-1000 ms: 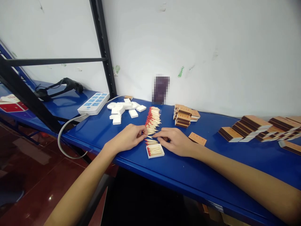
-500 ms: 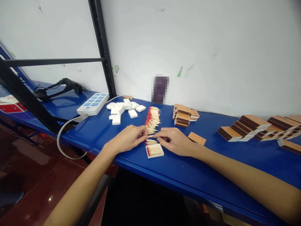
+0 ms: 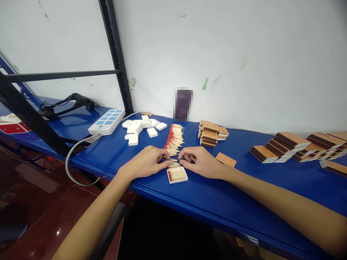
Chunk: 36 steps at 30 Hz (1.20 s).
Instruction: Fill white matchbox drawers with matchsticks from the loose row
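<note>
A long pile of red-tipped matches (image 3: 174, 138) lies on the blue bench (image 3: 151, 187). Just in front of it stands a small white tray (image 3: 177, 175) partly filled with matches. My left hand (image 3: 148, 161) and my right hand (image 3: 199, 161) meet between pile and tray. Both pinch the ends of a small bundle of matches (image 3: 172, 160) held just above the tray's far edge. The other fingers of both hands are curled.
Several empty white trays (image 3: 141, 127) lie left of the pile beside a white power strip (image 3: 106, 121) with its cable. Brown matchbox sleeves (image 3: 211, 133) are stacked behind; one flat sleeve (image 3: 226, 159) lies by my right wrist. More stacked boxes (image 3: 295, 145) stand at right. A black rack post (image 3: 115, 54) rises behind.
Both hands have drawn a little nearer, from the pile's front end toward the tray, with the pinched matches between them. The view has shifted slightly.
</note>
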{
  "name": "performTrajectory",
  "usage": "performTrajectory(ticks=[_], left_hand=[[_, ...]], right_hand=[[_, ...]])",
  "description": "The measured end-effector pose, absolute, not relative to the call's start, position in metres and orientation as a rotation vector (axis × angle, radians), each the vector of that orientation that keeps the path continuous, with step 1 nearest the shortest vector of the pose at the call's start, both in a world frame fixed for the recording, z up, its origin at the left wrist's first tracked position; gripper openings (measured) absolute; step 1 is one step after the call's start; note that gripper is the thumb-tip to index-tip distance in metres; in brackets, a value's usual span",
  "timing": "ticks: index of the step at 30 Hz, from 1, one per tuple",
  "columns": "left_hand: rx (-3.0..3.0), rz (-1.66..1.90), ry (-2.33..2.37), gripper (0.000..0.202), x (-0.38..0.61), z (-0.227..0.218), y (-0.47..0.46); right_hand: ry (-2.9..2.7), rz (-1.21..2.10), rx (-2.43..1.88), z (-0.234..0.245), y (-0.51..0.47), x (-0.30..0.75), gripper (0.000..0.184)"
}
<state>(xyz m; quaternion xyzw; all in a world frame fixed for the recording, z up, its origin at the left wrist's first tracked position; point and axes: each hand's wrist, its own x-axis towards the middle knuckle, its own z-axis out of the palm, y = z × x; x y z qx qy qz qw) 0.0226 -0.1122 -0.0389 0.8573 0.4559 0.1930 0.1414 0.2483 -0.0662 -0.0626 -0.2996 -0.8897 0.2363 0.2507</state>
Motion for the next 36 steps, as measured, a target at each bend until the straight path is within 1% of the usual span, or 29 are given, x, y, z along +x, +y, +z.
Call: performTrajectory(ticks=[2, 5, 7, 9, 16, 22, 30, 36], left_hand=[[2.471, 0.562, 1.308, 0.028, 0.0228, -0.0383, -0.1129], [2.464, 0.563, 1.284, 0.029, 0.0224, -0.038, -0.1133], [2.457, 0.561, 1.276, 0.03, 0.0217, -0.0382, -0.1131], [2.451, 0.557, 1.27, 0.031, 0.0207, -0.0387, -0.1124], [2.42, 0.566, 1.272, 0.036, 0.0187, -0.0401, -0.11], [2.445, 0.568, 1.283, 0.025, 0.0203, -0.0401, -0.1096], [2.44, 0.567, 1.291, 0.026, 0.0218, -0.0397, -0.1102], [2.451, 0.576, 1.274, 0.027, 0.0222, -0.0395, -0.1107]], right_hand=[[-2.387, 0.751, -0.843, -0.0617, -0.0652, 0.2487, 0.012], [-2.36, 0.902, -0.868, -0.0596, -0.0628, 0.2493, 0.023], [-2.356, 0.973, -0.876, -0.0577, -0.0615, 0.2494, 0.03], [-2.356, 1.003, -0.892, -0.056, -0.0609, 0.2493, 0.033], [-2.419, 0.915, -0.897, -0.0552, -0.0618, 0.2483, 0.034], [-2.432, 0.757, -0.877, -0.0593, -0.062, 0.2469, 0.033], [-2.411, 0.948, -0.891, -0.0559, -0.0613, 0.25, 0.035], [-2.452, 0.795, -0.923, -0.057, -0.0628, 0.2458, 0.035]])
